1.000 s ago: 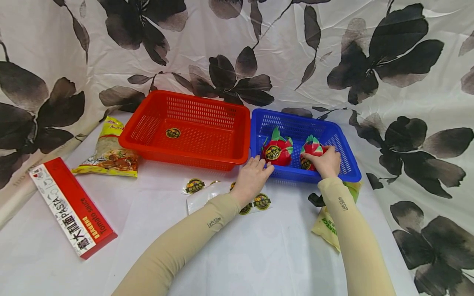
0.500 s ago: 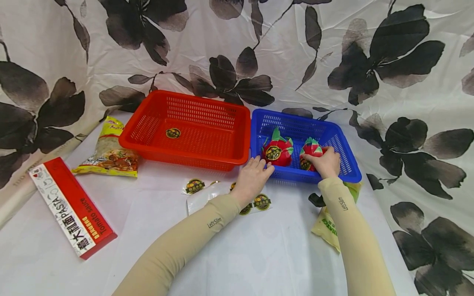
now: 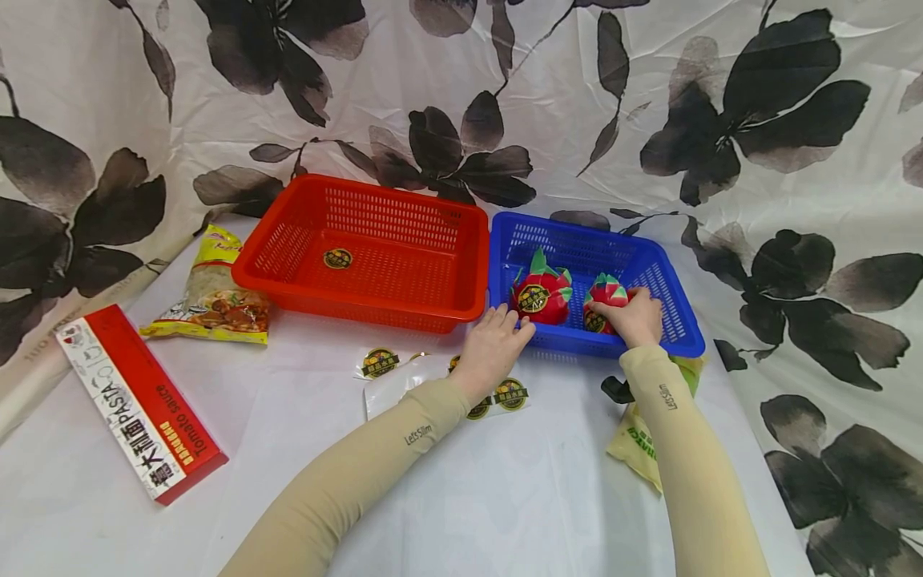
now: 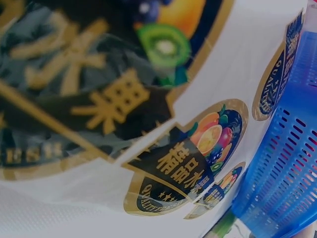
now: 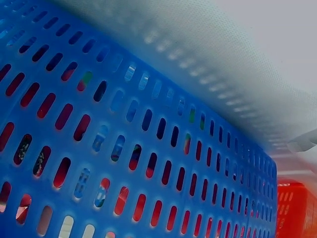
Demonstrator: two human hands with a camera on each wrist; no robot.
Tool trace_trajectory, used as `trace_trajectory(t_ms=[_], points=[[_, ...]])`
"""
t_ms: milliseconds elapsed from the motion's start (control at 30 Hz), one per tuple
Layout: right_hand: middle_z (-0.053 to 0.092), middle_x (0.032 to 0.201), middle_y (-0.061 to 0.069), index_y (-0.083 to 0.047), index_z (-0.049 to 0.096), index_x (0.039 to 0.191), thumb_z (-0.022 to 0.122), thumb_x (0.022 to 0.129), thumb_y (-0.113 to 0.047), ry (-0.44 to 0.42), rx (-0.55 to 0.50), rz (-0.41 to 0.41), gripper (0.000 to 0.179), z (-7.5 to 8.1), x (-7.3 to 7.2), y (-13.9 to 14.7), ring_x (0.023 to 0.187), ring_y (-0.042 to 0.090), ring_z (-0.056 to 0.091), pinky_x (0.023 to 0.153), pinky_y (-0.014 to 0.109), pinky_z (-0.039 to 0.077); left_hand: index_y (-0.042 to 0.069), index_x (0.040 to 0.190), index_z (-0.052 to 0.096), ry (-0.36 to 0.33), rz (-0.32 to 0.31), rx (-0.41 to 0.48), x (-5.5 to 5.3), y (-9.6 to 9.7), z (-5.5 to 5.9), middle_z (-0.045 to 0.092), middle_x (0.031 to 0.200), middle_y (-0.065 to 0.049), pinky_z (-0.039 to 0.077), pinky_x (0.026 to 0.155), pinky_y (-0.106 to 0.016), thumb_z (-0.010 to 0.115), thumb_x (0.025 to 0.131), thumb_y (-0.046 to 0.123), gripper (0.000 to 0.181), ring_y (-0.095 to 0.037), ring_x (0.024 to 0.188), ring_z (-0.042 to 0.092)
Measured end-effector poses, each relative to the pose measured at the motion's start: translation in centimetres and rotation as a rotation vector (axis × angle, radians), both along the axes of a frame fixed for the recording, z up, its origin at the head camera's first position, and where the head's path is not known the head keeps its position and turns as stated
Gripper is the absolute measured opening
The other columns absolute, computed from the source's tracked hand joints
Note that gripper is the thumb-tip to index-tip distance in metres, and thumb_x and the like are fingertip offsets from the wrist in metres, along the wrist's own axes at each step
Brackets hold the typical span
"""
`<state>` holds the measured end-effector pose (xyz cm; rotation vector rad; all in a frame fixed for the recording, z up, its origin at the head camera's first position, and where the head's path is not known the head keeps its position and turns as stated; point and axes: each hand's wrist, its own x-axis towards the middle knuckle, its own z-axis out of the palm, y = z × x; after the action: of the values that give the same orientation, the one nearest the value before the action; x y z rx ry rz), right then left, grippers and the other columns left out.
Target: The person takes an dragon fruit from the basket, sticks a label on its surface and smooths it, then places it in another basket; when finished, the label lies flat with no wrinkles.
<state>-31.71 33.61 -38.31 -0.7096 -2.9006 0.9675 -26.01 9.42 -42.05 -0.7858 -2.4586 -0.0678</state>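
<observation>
In the head view, two red dragon fruits with green tips sit in the blue basket (image 3: 580, 340). The left dragon fruit (image 3: 554, 303) wears a round black-and-gold sticker. My right hand (image 3: 638, 319) reaches over the basket's near rim and grips the right dragon fruit (image 3: 610, 290), thumb beside its sticker. My left hand (image 3: 490, 351) rests at the basket's near left corner, fingers extended toward the left fruit. Beneath that wrist lies a sheet of round fruit stickers (image 3: 404, 383), seen large in the left wrist view. Slots of the basket wall (image 5: 148, 144) show red fruit in the right wrist view.
A red basket (image 3: 360, 304) stands left of the blue one, with one round sticker (image 3: 337, 258) on its floor. Further left are a yellow noodle bag (image 3: 216, 296) and a red pasta box (image 3: 144, 409). A pale green packet (image 3: 637, 445) lies partly under my right forearm.
</observation>
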Motion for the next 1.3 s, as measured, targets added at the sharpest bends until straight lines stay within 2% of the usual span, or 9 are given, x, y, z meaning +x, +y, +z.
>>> trace_trajectory(t_ms=[600,933,1300], points=[[0.032,0.133,0.028,-0.002,0.024,0.141,0.061,0.081,-0.051,-0.06,0.012,0.025,0.086,0.08,-0.08,0.23,0.121,0.041,0.035,0.099,0.055,0.037,0.019,0.11,0.056,-0.026,-0.002,0.002,0.1,0.02,-0.01,0.064,0.112,-0.008,0.043,0.099,-0.038,0.053,0.092,0.01,0.02,-0.026,0.114,0.057],[0.032,0.137,0.029,0.003,0.013,0.143,0.057,0.083,-0.053,-0.117,-0.028,0.046,0.093,0.53,0.12,0.24,0.124,0.042,0.035,0.104,0.054,0.033,0.018,0.109,0.057,-0.005,-0.006,0.007,-0.03,0.0,-0.16,0.064,0.11,-0.008,0.044,0.098,-0.038,0.053,0.091,0.01,0.02,-0.026,0.113,0.057],[0.036,0.135,0.029,0.006,0.015,0.141,0.055,0.084,-0.053,-0.131,-0.027,0.071,0.091,0.76,0.14,0.27,0.122,0.04,0.039,0.104,0.051,0.034,0.017,0.108,0.056,-0.002,-0.013,0.015,0.04,-0.05,-0.18,0.064,0.109,-0.008,0.044,0.097,-0.038,0.053,0.091,0.009,0.019,-0.026,0.113,0.058]])
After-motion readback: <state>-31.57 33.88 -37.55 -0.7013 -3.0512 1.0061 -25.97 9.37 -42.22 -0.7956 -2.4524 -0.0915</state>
